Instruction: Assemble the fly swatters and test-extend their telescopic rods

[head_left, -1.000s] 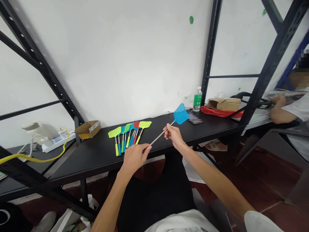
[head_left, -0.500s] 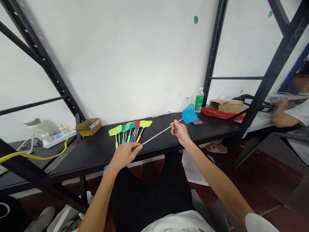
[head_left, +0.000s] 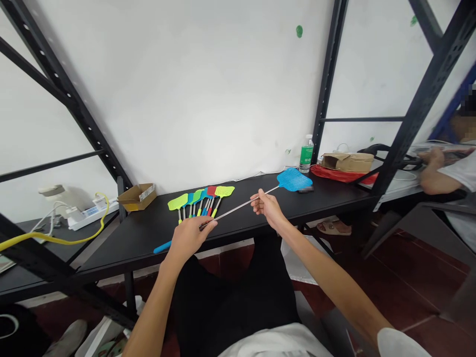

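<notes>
The left hand (head_left: 188, 237) is clamped on the blue fly swatter, gripping at the lower rod, left of the bottle (head_left: 306, 154) and nearer the person. The right hand (head_left: 270, 210) is closed in a pinch on the metal rod (head_left: 238, 207), nearer the bottle. Both hands thus hold 1 swatter at 2 points.

Change: compared with 1.0 s ago, the hands are farther apart and a longer section of rod shows between them. The blue handle (head_left: 162, 247) now projects past the left hand. Judged effect: the rod is supported over a wider span, and more of its length is accessible (whether it has telescoped cannot be confirmed).

Orientation: the long axis is nearly straight and runs diagonally. The handle end points away from the bottle, toward the near left; the blue mesh head (head_left: 293, 179) points toward the bottle, located in front of it and slightly left. Contact between head and table (head_left: 130, 238) cannot be determined.

Outward: the row of colored swatters (head_left: 177, 201) lies on the table, left of the bottle. The open carton (head_left: 137, 198) sits farther left of it. The red bag (head_left: 338, 174) and the cardboard box (head_left: 347, 162) are right of the bottle.
</notes>
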Action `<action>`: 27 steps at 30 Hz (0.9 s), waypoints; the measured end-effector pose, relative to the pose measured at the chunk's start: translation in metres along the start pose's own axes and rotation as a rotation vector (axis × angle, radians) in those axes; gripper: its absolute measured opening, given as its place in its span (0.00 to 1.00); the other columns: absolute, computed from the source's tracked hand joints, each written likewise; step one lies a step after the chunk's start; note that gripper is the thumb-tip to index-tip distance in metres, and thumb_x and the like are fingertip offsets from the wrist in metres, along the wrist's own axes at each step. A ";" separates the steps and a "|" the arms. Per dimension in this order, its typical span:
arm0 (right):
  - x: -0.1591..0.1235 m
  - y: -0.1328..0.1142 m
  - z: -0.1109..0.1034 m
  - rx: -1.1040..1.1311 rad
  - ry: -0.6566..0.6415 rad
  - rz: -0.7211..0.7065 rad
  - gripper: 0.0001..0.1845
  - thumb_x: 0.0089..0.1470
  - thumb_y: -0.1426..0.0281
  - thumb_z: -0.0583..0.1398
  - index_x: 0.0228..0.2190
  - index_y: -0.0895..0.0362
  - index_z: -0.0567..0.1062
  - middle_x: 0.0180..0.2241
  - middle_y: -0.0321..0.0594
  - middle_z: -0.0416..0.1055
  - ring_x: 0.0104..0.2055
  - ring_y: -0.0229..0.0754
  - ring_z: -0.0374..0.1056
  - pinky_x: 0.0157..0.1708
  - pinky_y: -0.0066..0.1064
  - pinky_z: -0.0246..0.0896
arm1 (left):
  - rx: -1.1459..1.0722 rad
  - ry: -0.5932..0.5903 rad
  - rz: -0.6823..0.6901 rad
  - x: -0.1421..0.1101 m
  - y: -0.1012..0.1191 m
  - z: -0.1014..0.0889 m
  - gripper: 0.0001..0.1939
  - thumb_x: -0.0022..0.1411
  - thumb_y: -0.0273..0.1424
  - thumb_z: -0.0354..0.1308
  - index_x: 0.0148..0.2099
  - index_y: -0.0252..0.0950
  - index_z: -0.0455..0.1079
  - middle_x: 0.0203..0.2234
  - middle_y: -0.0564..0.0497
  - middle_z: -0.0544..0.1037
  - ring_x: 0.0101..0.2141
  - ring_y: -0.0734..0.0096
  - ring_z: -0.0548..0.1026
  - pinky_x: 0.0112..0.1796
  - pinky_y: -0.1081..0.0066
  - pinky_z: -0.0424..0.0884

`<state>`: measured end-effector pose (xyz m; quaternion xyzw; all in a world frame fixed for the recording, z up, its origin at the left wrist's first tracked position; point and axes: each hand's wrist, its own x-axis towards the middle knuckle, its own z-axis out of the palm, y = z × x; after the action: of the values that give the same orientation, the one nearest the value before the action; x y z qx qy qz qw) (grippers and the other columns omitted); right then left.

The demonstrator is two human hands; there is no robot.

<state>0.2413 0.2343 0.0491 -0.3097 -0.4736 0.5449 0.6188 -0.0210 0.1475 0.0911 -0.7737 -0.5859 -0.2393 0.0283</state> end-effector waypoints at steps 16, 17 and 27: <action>0.010 -0.013 -0.016 -0.014 0.192 -0.076 0.29 0.46 0.43 0.63 0.24 0.59 0.75 0.19 0.41 0.71 0.18 0.36 0.63 0.15 0.26 0.52 | -0.067 -0.053 0.041 0.001 -0.012 0.001 0.27 0.66 0.52 0.46 0.46 0.42 0.80 0.36 0.48 0.83 0.23 0.68 0.71 0.29 0.71 0.63; 0.010 -0.014 -0.017 -0.014 0.196 -0.077 0.29 0.46 0.43 0.63 0.24 0.59 0.74 0.19 0.41 0.71 0.18 0.36 0.63 0.15 0.26 0.52 | -0.065 -0.057 0.038 0.001 -0.014 0.000 0.27 0.66 0.52 0.46 0.46 0.42 0.80 0.36 0.48 0.83 0.23 0.69 0.71 0.29 0.71 0.62; 0.015 -0.018 -0.029 -0.012 0.228 -0.105 0.28 0.45 0.45 0.64 0.23 0.59 0.75 0.19 0.41 0.71 0.19 0.35 0.64 0.16 0.26 0.53 | -0.115 -0.078 0.068 0.001 -0.024 -0.004 0.25 0.66 0.51 0.48 0.47 0.43 0.80 0.40 0.48 0.83 0.33 0.62 0.77 0.33 0.71 0.65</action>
<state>0.2742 0.2489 0.0583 -0.3483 -0.4189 0.4700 0.6945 -0.0446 0.1551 0.0893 -0.8024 -0.5451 -0.2411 -0.0306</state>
